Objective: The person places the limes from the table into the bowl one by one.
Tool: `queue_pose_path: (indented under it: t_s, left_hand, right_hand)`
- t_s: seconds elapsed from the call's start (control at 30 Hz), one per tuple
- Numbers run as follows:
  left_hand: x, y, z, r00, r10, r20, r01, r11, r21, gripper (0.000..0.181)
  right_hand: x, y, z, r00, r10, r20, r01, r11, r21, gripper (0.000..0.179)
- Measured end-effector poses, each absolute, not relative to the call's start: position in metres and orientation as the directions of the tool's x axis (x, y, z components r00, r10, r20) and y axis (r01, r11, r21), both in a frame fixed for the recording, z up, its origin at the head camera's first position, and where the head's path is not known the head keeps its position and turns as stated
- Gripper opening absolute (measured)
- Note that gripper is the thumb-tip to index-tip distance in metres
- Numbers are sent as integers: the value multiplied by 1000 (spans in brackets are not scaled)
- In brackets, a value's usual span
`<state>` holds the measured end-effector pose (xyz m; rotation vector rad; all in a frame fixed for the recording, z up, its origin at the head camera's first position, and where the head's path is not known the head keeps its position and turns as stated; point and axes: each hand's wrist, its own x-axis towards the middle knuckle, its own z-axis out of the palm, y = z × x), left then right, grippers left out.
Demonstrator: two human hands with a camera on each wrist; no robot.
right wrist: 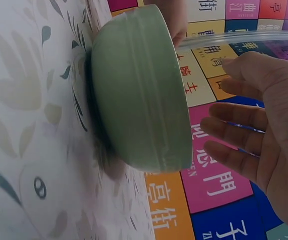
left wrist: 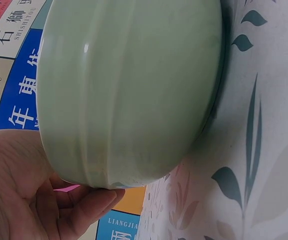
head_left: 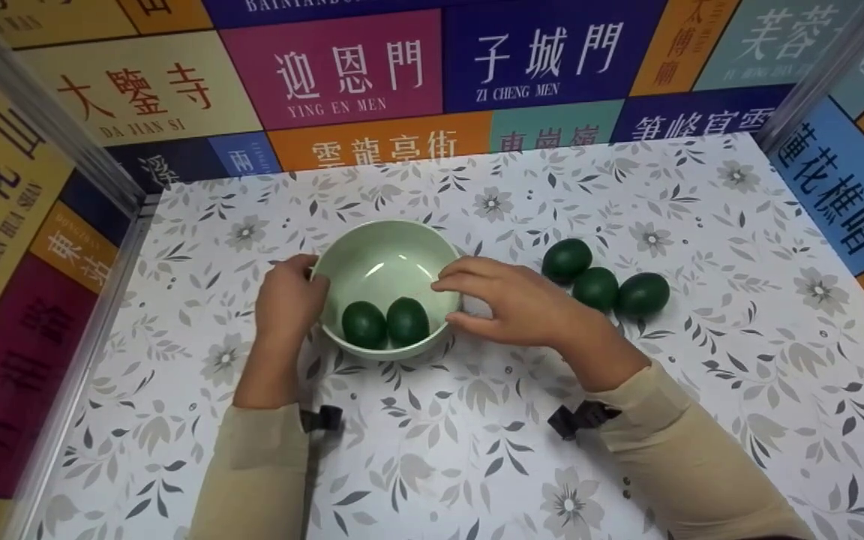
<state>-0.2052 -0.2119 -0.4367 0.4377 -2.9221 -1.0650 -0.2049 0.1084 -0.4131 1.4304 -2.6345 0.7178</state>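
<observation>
Two eggs [head_left: 408,322] in the lower part of a pale green bowl [head_left: 372,247], just left of the centre of the head view. Grips the bowl's left rim with the left hand [head_left: 288,300], thumb over the inner edge. Holds nothing with the right hand [head_left: 522,300], loose and unclenched at the bowl's right side. Right of centre, just past the right hand, three more eggs [head_left: 643,295] close together on the leaf-patterned table [head_left: 432,465]. At lower left and lower right, beige sleeves [head_left: 252,465], each with a black block [head_left: 323,418] by the cuff. Across the top and down both sides, a colourful lettered wall [head_left: 342,75].

In the left wrist view, turned sideways, the bowl's outside large across the upper middle, with the table at the right. At the lower left, the left hand, fingers bent against the bowl near its rim, thumb partly hidden. At the left edge and bottom, parts of the wall.

In the right wrist view, also sideways, the bowl at upper middle, base toward the table at the left. Along the right edge, the right hand, fingers spread, fingertips just short of the rim.
</observation>
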Motion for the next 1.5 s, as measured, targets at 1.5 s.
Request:
queue_pose_path:
  t_s: [1.5]
  left_hand:
    - [-205,-211,-436,-953,-279,-115,-288,724,627,47]
  right_hand:
    - [-208,233,-429,-708,-615,347,-696,527,-488,88]
